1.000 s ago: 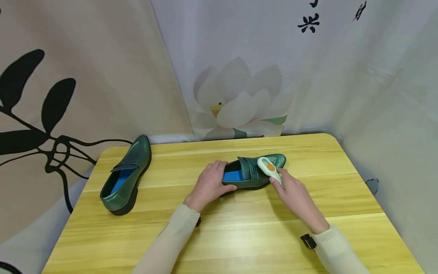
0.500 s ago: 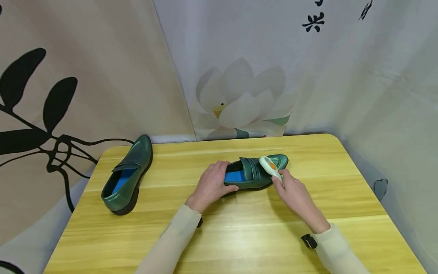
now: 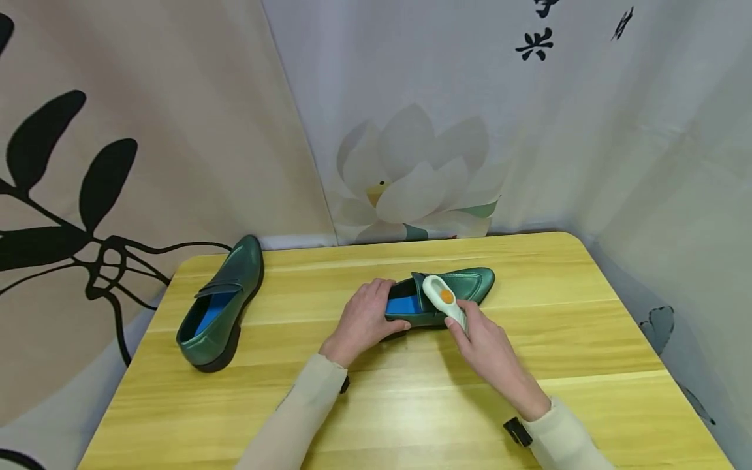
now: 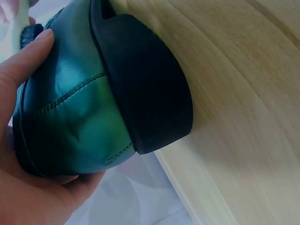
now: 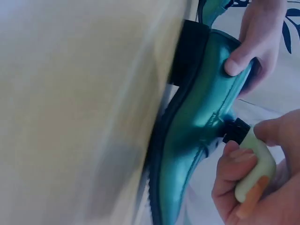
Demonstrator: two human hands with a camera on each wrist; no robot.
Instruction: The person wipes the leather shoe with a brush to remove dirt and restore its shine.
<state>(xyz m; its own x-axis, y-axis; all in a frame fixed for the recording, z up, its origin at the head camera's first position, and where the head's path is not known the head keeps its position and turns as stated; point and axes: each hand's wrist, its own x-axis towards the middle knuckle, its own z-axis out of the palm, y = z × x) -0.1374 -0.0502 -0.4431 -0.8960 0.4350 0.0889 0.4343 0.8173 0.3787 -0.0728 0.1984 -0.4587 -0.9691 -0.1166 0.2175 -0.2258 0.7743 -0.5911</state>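
A green leather loafer [image 3: 464, 284] with a blue insole lies on the table, toe to the right. My left hand [image 3: 364, 313] grips its heel end, thumb along the near side and fingers over the far rim. The left wrist view shows the dark heel block [image 4: 150, 79] with the left thumb on the green upper. My right hand [image 3: 482, 346] holds a small pale brush [image 3: 442, 297] with an orange spot, over the loafer's strap area. In the right wrist view its black bristles [image 5: 236, 131] meet the upper beside the strap.
A matching green loafer [image 3: 226, 303] stands at the table's left back, toe pointing away. The wooden table [image 3: 376, 418] has rounded back corners. Behind it hangs a pale curtain [image 3: 411, 78] with printed flowers and dark leaves.
My right hand has moved the brush leftward, from the toe area to the strap. The left hand keeps its grip on the heel end. The head view has shifted slightly.
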